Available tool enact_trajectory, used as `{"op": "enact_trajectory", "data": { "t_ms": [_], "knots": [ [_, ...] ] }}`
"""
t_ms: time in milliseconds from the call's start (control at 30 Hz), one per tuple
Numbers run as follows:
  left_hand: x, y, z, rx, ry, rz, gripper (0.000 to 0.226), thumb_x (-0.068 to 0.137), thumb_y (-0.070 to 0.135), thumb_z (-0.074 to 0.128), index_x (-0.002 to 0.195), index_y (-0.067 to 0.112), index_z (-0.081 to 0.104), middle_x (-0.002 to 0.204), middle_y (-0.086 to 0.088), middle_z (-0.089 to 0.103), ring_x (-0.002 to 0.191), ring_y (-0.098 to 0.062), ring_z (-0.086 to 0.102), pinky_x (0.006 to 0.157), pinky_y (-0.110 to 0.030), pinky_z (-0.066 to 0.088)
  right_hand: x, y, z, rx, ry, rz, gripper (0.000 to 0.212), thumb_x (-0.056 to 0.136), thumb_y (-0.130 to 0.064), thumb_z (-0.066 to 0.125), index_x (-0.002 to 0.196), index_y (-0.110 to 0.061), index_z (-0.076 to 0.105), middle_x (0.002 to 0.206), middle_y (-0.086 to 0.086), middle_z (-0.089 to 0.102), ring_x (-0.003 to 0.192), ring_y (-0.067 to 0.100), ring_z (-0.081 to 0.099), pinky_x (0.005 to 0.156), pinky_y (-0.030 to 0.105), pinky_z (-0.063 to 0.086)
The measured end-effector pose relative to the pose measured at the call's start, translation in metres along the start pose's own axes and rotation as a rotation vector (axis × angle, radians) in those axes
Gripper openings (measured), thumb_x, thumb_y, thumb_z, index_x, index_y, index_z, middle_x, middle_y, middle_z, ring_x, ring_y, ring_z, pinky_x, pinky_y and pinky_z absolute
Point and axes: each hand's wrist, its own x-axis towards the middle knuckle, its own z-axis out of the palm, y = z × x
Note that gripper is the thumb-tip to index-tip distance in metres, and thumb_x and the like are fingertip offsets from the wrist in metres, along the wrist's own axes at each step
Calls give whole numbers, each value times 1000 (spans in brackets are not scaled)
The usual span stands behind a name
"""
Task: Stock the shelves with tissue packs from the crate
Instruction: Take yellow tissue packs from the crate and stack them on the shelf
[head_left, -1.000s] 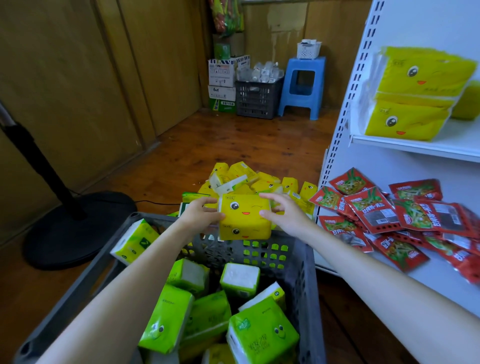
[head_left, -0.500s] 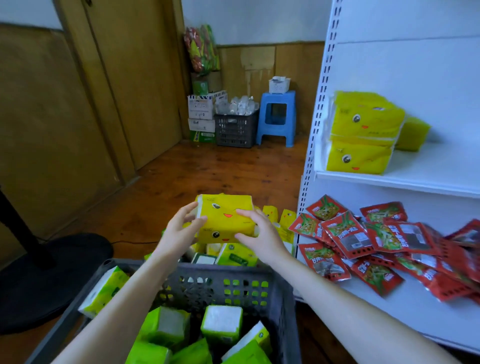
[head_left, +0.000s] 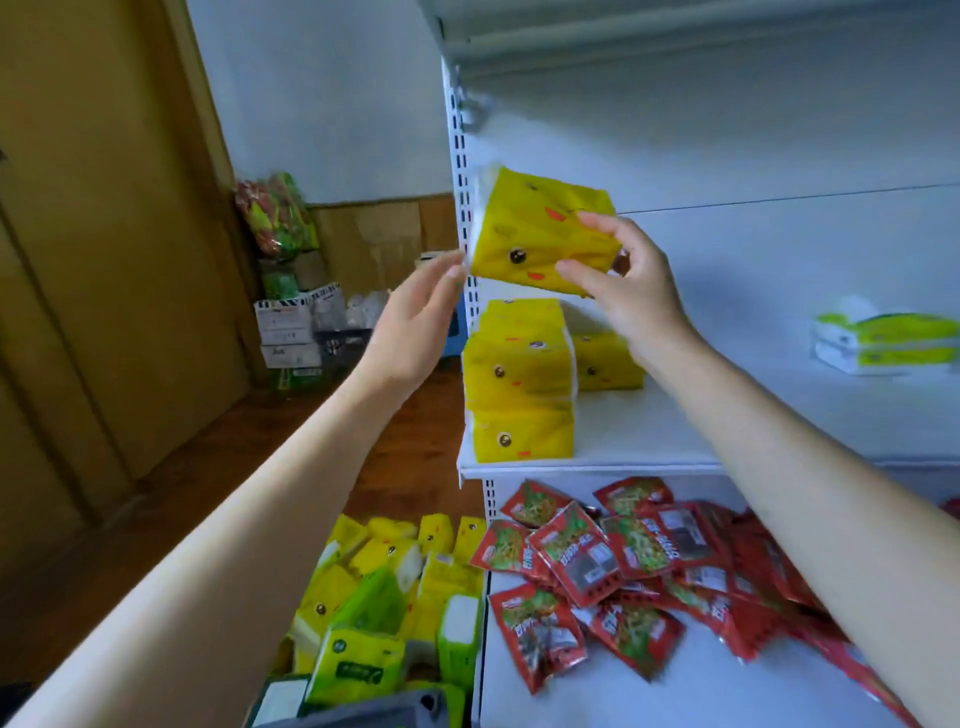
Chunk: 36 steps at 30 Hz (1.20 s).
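A pair of yellow tissue packs (head_left: 540, 231) with cartoon faces hangs in the air above the left end of the white shelf (head_left: 623, 462). My right hand (head_left: 623, 288) grips their right end, thumb underneath. My left hand (head_left: 421, 317) has straight fingers, its tips touching the packs' white left end. A stack of yellow packs (head_left: 519, 384) stands on the shelf directly below, with another pack (head_left: 608, 361) behind it. Only the grey crate's rim (head_left: 363, 714) shows at the bottom edge. Yellow and green packs (head_left: 379, 597) lie heaped past it.
Red snack packets (head_left: 623, 566) cover the lower shelf. Green-and-white tissue packs (head_left: 883, 345) lie at the right on the upper shelf. The perforated shelf upright (head_left: 460, 156) runs beside the held packs. Boxes (head_left: 291, 327) and a dark basket stand in the far corner.
Both hands lifted the yellow packs up and to the right, from above the crate to above the shelf stack. The view tilted up, so the crate has dropped almost out of view.
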Motion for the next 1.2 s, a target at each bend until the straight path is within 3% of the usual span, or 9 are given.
{"op": "enact_trajectory", "data": {
  "t_ms": [200,333,500,567,700,800,867,967,1200],
  "knots": [
    [17,-28,86,697,-287,74,57,92,57,27,131,24,52,137,0,51,128,-22,42,105,-36,30,52,89,-82,-190,117,208,45,77,-11,72,119,-20,57,102,7,56,91,16,50,78,30,45],
    [18,-39,105,819,-236,58,44,97,50,28,128,30,54,135,5,51,125,-21,42,100,-35,29,68,146,-82,-300,85,333,42,78,-10,71,118,-12,60,92,4,50,75,12,46,63,18,38],
    [19,-40,106,822,-231,67,58,92,59,19,127,30,55,133,5,54,123,-20,45,97,-33,31,80,188,-58,-374,92,348,36,82,-4,65,117,-6,59,68,-10,34,58,2,34,52,9,31],
    [18,-40,107,824,-229,73,58,91,59,18,127,30,55,132,6,54,124,-20,44,97,-33,31,82,199,-56,-380,123,338,36,84,-5,63,119,-6,57,71,-11,37,60,3,36,54,12,32],
    [18,-43,110,845,-213,79,55,93,57,19,127,31,54,133,8,54,126,-18,43,103,-36,27,85,208,-59,-400,90,367,38,87,-10,61,124,-11,54,99,0,45,88,14,42,64,20,33],
    [15,-42,112,842,-236,44,48,97,54,24,133,32,48,140,9,47,134,-15,34,114,-43,13,84,207,-61,-460,48,390,41,87,-15,62,127,-12,53,104,2,48,93,16,45,69,23,35],
    [10,-39,106,835,-219,67,57,94,57,20,138,30,43,144,8,43,138,-15,29,115,-44,6,83,201,-62,-523,27,387,48,87,-19,63,132,-13,49,121,9,53,111,23,48,87,24,39],
    [3,-33,81,783,-138,155,69,87,59,12,139,25,44,143,3,46,137,-19,33,115,-45,12,78,179,-67,-650,67,333,58,85,-28,65,138,-21,42,141,15,37,131,30,34,106,31,27],
    [-36,-49,1,719,14,129,57,93,45,26,135,14,48,132,-7,56,126,-26,45,105,-39,31,66,73,-28,-522,72,-79,43,87,-19,57,129,-10,51,132,10,45,127,20,41,100,11,25]
  ]
}}
